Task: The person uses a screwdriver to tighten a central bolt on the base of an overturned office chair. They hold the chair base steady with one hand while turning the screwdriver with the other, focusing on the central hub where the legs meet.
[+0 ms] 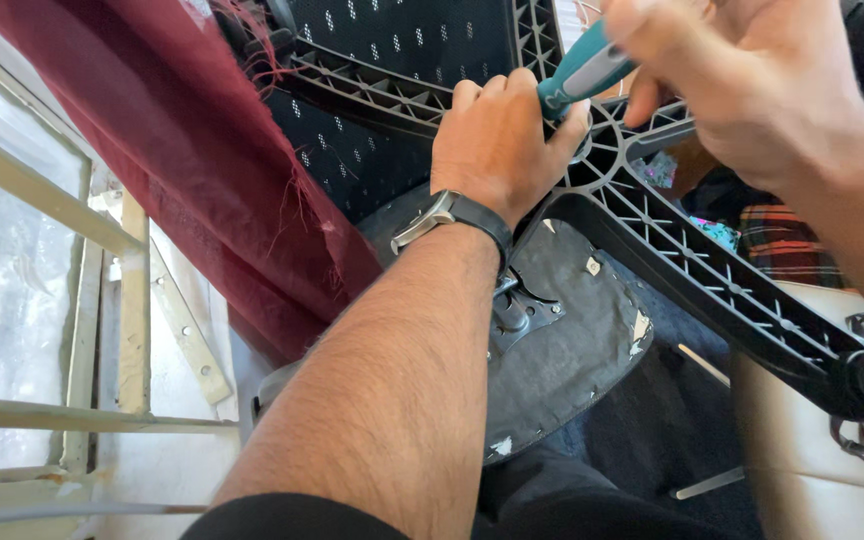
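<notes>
An office chair lies upturned, its black ribbed plastic star base (712, 270) pointing at me. My left hand (497, 145), with a black wristwatch (452, 213) on the wrist, grips the hub of the base. My right hand (752, 75) is shut on a tool with a teal and grey handle (582, 72), angled down toward the hub beside my left fingers. The tool's tip is hidden behind my left hand. Below the hub I see the dark underside of the seat (572, 340) with a metal bracket (517, 310).
A dark red curtain (202, 150) hangs at the left beside a window with pale wooden bars (132, 320). A black patterned chair back (392, 40) shows at the top. A plaid cloth (782, 245) and a cream cushion (822, 470) lie at the right.
</notes>
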